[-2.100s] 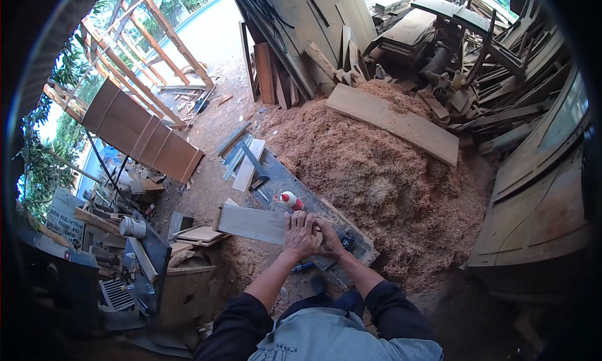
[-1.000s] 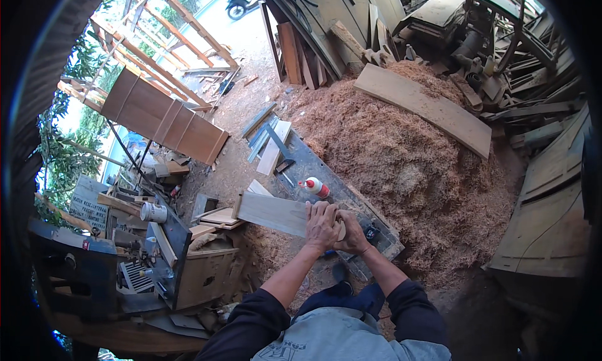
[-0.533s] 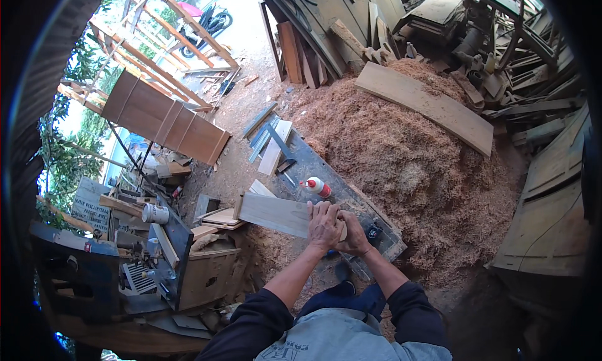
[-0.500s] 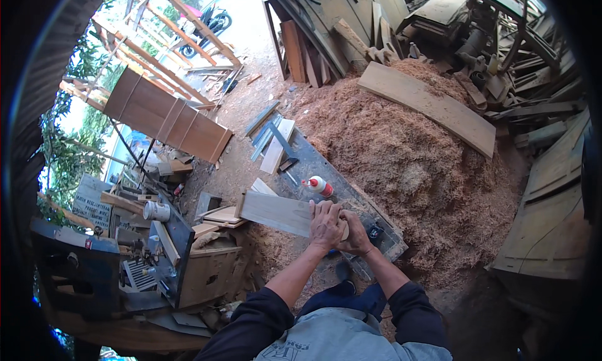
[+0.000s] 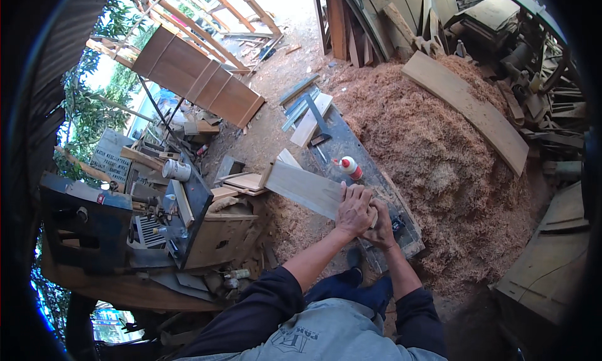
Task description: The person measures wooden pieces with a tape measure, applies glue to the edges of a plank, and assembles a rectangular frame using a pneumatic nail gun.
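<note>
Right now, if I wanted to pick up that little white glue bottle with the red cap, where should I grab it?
Probably around the white body of the glue bottle, coming from above. It lies tipped over on the dark workbench, apart from both hands, and its body is wider than its cap.

Dark workbench [image 5: 351,149] with pale board [image 5: 304,188], glue bottle [image 5: 349,167], square [image 5: 318,126] and wood strips [image 5: 301,104].

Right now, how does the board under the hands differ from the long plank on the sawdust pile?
The board is pale grey, short and straight; the plank is tan, longer and looks curved. The board lies across the dark workbench under the left hand, with the right hand beside it; the plank lies untouched. Both are flat wood.
</note>
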Demonstrator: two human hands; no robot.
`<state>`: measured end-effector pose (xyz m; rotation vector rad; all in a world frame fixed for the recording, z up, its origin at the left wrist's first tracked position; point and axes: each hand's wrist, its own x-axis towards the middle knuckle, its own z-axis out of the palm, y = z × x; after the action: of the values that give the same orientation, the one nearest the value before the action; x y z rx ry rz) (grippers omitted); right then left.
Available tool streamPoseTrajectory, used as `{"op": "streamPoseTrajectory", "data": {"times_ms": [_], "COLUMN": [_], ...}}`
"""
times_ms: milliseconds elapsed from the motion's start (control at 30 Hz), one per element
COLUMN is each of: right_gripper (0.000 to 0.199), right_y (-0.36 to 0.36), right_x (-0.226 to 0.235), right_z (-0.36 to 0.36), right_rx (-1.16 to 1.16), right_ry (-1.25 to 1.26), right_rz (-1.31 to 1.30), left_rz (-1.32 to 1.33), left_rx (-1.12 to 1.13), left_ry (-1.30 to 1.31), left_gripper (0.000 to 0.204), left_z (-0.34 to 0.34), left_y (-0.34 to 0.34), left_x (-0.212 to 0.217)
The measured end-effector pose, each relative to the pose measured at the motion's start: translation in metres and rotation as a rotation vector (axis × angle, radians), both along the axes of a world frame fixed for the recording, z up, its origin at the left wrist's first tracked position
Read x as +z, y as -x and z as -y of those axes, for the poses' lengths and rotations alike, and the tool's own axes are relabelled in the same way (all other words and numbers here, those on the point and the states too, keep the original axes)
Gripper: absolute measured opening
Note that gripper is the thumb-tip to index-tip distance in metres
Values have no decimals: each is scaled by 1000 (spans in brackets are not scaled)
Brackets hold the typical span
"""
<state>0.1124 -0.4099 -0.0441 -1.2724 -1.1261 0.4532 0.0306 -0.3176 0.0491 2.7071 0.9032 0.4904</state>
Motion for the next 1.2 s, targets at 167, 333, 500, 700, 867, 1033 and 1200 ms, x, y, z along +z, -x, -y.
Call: {"op": "streamPoseTrajectory", "data": {"times_ms": [167,333,500,700,867,1033,1200], "right_gripper": [86,87,90,89,103,110,95], "right_y": [-13,-7,-5,-8,6,17,30], "right_x": [4,-3,-29,-31,-48,-58,-56], "right_z": [-9,-13,-16,-16,-11,8,18], "right_rx": [29,26,81,0,-64,-154,-320], "right_ry": [-56,-46,-158,-173,-113,-21,-17], "right_rz": [5,-88,-237,-205,-114,-141,-138], "left_rz": [0,-70,-126,-169,-203,-251,-259], "left_rx": [-27,-19,-50,-58,-56,-74,-89], "left_ry": [4,-23,-62,-43,-44,-42,-29], "left_gripper": [35,39,42,50,56,60,61], "left_z": [-10,-9,-5,-3,-2,-1,-2], "left_y": [-7,-5,-11,-9,-9,-15,-16], "left_x": [1,-3,-11,-9,-6,-6,-4]}}
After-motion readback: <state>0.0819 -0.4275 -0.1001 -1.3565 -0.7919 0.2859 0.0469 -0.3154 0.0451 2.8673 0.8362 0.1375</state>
